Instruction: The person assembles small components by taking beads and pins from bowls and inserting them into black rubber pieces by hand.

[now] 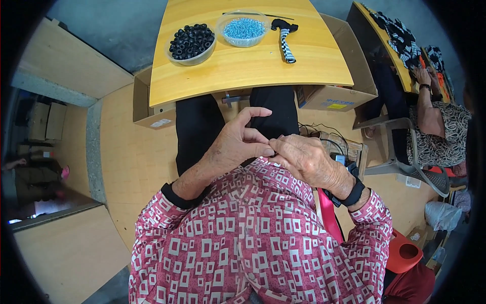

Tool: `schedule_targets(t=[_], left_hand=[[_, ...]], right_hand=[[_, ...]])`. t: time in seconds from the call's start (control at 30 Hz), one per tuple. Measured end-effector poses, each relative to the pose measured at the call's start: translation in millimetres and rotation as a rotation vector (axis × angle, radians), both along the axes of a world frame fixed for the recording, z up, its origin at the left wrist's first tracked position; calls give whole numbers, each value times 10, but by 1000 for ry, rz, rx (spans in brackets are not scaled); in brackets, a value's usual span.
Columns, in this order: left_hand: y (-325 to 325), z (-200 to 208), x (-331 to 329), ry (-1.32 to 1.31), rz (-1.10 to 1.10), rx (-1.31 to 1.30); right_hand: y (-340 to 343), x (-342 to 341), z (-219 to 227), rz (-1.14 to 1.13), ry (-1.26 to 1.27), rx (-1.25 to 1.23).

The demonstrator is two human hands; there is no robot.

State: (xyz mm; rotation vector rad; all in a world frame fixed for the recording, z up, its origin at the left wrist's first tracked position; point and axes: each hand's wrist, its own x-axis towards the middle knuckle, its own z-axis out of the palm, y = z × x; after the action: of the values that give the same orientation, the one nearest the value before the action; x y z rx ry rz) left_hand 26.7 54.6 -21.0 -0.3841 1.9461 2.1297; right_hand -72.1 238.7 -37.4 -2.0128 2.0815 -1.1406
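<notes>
My left hand (234, 139) and my right hand (306, 158) meet over my lap, below the near edge of the yellow table (243, 71). The left thumb and a finger are pinched together at the right fingertips, while its index finger points out to the right. My right fingers are curled closed. Whatever sits between the fingertips is too small or hidden to make out. On the table stand a clear bowl of black beads (191, 42) and a clear tub of light blue beads (244, 28). A black-and-white striped cloth piece (286, 40) lies to their right.
A thin dark rod (258, 15) lies behind the tub. Cardboard boxes (336, 96) stand under and beside the table. At the right, another person (438, 121) sits on a grey plastic chair (400, 152), handling striped cloth at a second table. Cables (329, 134) run near my right side.
</notes>
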Motion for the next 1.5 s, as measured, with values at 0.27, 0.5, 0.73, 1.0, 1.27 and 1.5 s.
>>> schedule_targets(t=[0.27, 0.5, 0.73, 1.0, 1.27, 1.5], left_hand=[[27, -65, 10, 4, 77, 116], [46, -12, 17, 57, 86, 68], [56, 0, 33, 18, 22, 7], [51, -12, 49, -18, 16, 115], [40, -14, 41, -38, 15, 167], [57, -57, 78, -31, 109, 231]], right_hand=[[-29, -8, -63, -19, -55, -37], [-24, -43, 48, -34, -14, -4], [-9, -87, 55, 53, 76, 61], [-40, -72, -73, 53, -21, -79], [-46, -6, -108, -5, -112, -72], [-19, -52, 53, -5, -175, -18]])
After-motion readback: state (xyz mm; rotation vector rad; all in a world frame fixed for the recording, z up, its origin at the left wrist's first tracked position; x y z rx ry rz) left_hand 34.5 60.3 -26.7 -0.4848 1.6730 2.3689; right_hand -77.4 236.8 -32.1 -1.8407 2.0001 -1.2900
